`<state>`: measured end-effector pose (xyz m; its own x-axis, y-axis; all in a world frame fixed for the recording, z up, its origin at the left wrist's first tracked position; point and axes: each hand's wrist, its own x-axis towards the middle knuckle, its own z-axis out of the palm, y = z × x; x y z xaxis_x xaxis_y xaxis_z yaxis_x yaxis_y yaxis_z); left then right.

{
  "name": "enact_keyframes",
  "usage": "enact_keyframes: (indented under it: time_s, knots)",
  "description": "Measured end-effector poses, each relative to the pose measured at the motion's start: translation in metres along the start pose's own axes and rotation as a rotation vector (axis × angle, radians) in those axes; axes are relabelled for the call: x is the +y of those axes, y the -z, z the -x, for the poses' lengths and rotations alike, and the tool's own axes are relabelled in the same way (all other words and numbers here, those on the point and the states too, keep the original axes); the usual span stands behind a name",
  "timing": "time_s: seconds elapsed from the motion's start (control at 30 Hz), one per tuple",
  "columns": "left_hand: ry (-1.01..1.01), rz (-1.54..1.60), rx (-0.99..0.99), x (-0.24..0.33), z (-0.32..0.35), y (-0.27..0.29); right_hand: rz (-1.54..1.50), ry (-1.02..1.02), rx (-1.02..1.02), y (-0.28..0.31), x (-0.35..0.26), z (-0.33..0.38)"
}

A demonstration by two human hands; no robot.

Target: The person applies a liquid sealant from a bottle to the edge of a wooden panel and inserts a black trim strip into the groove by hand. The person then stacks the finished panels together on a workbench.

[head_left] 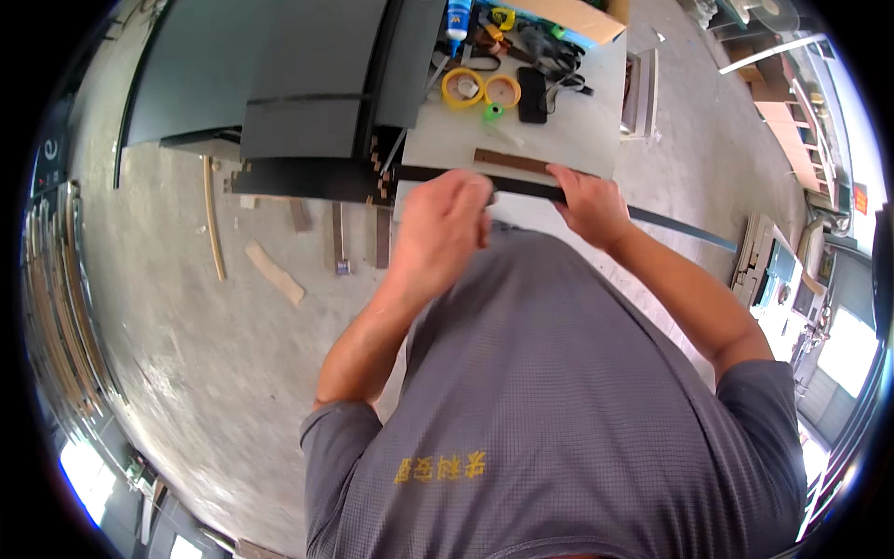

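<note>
The long dark strip [596,201] lay almost level across the near edge of the white worktable [568,130], its long axis running from nine o'clock to about four o'clock, the far end dipping down past the table corner and out over the concrete floor [214,354]. It looked thin, flat and straight, matte black with a grey sheen along the free end. The right hand [589,205] was clamped over the strip's middle, fingers curled down around it, knuckles up. The left hand [440,228] was drawn into a loose fist over the strip's left part, blurred, thumb side toward the strip; whether it actually gripped the strip, I could not tell. Just beyond the hands, at twelve o'clock, a shorter brown wooden strip [512,161] lay on the table, roughly parallel. Farther up sat two rolls of yellow tape [463,88], round and glossy, beside a black flat phone-like slab [532,94]. At eleven o'clock, large dark smooth panels [298,84] were stacked, their edges showing stepped brown layers. Pale wood offcuts [275,272] littered the rough grey floor at nine o'clock.
</note>
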<state>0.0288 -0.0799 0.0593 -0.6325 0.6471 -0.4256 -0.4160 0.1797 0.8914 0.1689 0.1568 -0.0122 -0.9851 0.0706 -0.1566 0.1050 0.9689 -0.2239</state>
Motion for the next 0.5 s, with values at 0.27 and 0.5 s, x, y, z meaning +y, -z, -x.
enact_keyframes:
  time_s: [0.27,0.5]
  knots:
    - [-0.575,-0.146,0.159,-0.022,0.054,0.070,-0.019,-0.067,-0.042,0.003,-0.003,-0.008]
    - [-0.669,-1.085,0.005,-0.004,-0.018,0.026,-0.088,-0.030,-0.025,0.003,0.004,-0.006]
